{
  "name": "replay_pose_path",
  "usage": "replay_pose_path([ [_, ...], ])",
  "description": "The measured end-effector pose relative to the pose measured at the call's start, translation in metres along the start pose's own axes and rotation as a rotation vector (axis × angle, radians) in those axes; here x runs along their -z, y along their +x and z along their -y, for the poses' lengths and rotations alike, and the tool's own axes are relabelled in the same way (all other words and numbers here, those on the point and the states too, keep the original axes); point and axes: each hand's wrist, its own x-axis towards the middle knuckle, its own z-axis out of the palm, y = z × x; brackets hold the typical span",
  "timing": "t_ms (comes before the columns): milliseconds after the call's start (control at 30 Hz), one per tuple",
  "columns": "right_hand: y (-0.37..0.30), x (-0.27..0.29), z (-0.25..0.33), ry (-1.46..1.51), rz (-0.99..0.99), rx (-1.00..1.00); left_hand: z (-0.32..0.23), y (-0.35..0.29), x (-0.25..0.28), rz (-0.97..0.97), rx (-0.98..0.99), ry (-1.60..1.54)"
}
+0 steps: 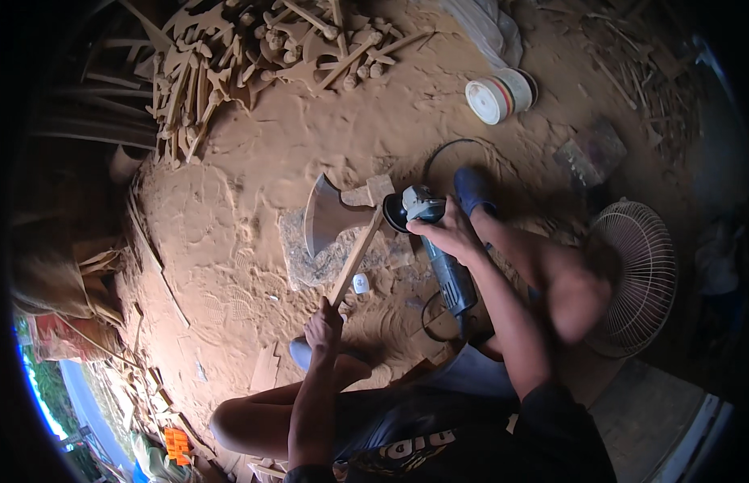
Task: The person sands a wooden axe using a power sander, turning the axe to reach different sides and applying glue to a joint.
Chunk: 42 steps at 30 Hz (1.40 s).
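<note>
My left hand [323,326] is closed around the lower end of the handle of a wooden axe [358,256]. Its broad curved blade points left and has a smooth, pale brown face. With my right hand [453,233] I grip an angle grinder [448,278] near its metal head. The grinder's dark round disc [394,212] is right by the top of the axe handle; whether they touch I cannot tell. Beneath the axe lies a dusty, speckled slab [306,262], with a small wooden block [381,188] at its far side.
A small white container [361,283] sits near the slab. The grinder's cord [427,318] loops beside my legs. A white bucket [491,98] lies tipped at the far right. Many carved wooden pieces [197,80] are heaped at the far left. A fan [636,278] stands close on my right.
</note>
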Motion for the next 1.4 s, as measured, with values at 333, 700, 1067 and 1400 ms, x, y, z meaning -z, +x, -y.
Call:
replay_pose_path([
  [333,-0.01,0.014,0.013,-0.008,-0.185,0.182,0.0,-0.003,0.006,-0.138,-0.047,-0.096],
  [700,-0.037,0.064,0.07,0.184,-0.333,0.357,0.011,0.002,0.028,-0.188,-0.199,-0.254],
  [1067,-0.045,0.068,0.068,0.447,-0.341,0.409,-0.039,-0.031,0.086,0.172,-0.362,-0.897],
  [1400,-0.048,0.058,0.069,0.334,-0.393,0.517,0.007,-0.004,0.043,0.809,0.008,-1.42],
])
